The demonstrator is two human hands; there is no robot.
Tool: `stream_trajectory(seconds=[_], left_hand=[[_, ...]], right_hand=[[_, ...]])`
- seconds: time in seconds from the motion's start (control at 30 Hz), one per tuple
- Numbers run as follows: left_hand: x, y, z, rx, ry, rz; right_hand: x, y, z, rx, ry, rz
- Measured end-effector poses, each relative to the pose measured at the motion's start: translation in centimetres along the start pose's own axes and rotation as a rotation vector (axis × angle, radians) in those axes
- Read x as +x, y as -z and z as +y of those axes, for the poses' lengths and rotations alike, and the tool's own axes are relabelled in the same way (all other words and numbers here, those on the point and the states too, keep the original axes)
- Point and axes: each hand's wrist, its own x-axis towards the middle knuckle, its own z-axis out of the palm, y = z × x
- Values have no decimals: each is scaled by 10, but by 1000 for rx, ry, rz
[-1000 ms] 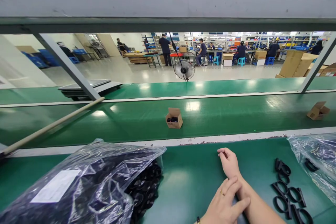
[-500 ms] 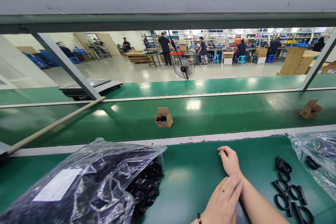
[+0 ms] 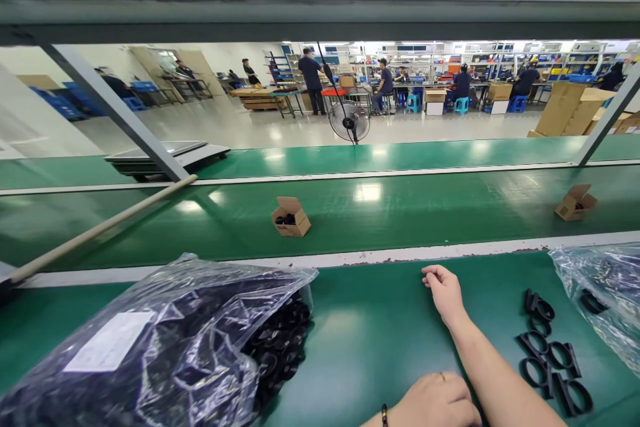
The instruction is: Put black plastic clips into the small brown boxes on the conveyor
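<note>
My right hand (image 3: 446, 292) rests on the green worktop near its far edge. Its fingers are loosely curled together and nothing shows in them. My left hand (image 3: 434, 401), with a ring and a beaded bracelet, is at the bottom edge beside my right forearm. Its fingers are bent, blurred and partly out of sight. To the right of the forearm lie several black plastic ring-shaped parts (image 3: 549, 353). A clear plastic bag (image 3: 200, 340) with a white label lies on the left, and many small black parts (image 3: 280, 347) show at its open mouth.
Another clear bag (image 3: 607, 300) lies at the right edge. Beyond the worktop, a green conveyor belt (image 3: 400, 227) carries two small open cartons, one near the middle (image 3: 293, 220), one at right (image 3: 575, 205). A wooden pole (image 3: 105, 232) crosses at left. People work in the background.
My left hand has slid off my right wrist, down toward the bottom edge. My right hand has shifted slightly farther away and to the right. Both cartons have moved left along the belt.
</note>
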Motion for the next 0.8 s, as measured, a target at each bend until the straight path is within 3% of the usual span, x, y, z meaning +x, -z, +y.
stream_trajectory(seconds=[0.1, 0.23, 0.43, 0.6, 0.7, 0.8], left_hand=[[3, -10, 0, 30, 8, -192], [7, -14, 2, 7, 43, -301], [5, 23, 2, -152, 142, -405], [1, 50, 3, -443, 84, -394], [3, 44, 6, -469, 113, -358], [7, 26, 7, -416, 131, -244]], right_hand=[[1, 3, 1, 8, -9, 13], [1, 1, 1, 2, -7, 10], [2, 1, 3, -2, 6, 9], [2, 1, 3, -5, 6, 7], [2, 0, 3, -11, 5, 5], [2, -2, 3, -22, 10, 3]])
